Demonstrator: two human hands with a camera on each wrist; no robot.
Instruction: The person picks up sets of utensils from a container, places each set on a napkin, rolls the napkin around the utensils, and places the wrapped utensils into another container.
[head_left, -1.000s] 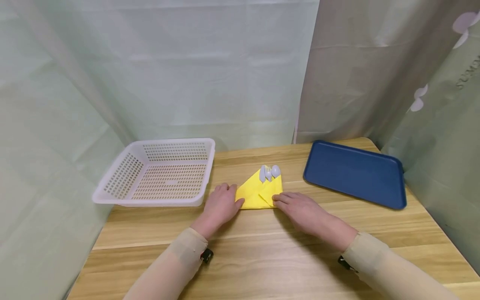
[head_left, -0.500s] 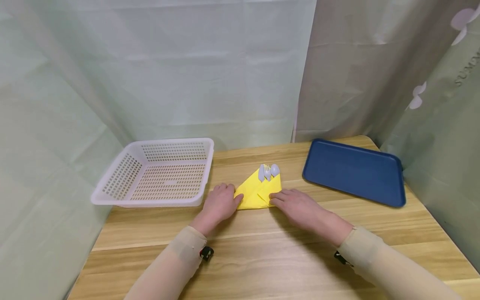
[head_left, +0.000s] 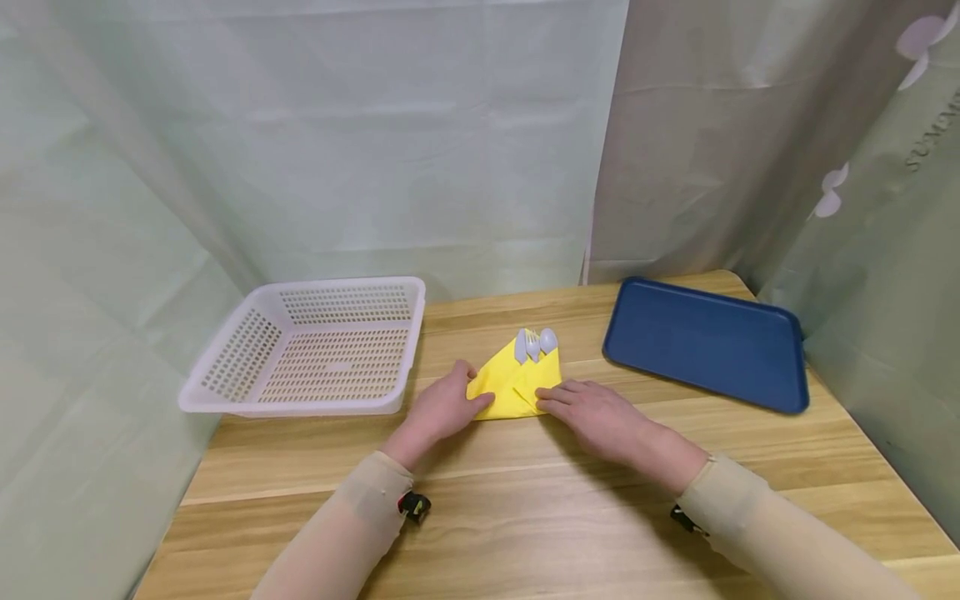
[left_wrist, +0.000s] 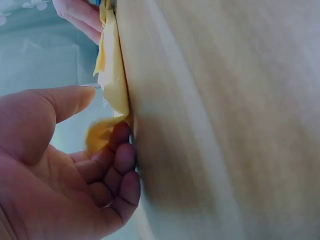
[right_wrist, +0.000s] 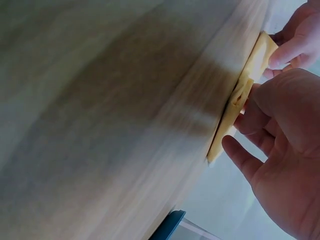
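Note:
A yellow cloth napkin (head_left: 507, 387) lies folded on the table, with a grey knife (head_left: 521, 345), fork (head_left: 532, 344) and spoon (head_left: 548, 340) poking out at its far end. My left hand (head_left: 444, 403) is at the napkin's left edge. In the left wrist view its bent fingertips (left_wrist: 121, 134) are under that edge, which curls up, while the thumb stands apart above. My right hand (head_left: 596, 417) rests its fingertips on the folded flap at the right side. The cutlery's lower parts are hidden inside the napkin.
A white perforated plastic basket (head_left: 414, 348) stands on the left of the wooden table (head_left: 510, 517). A blue tray (head_left: 705, 342) lies at the back right. Pale curtains (head_left: 420, 150) surround the table's back and sides.
My left fingers have slid under the napkin's left edge, and the left thumb has spread over the cloth. The right hand stays on the flap.

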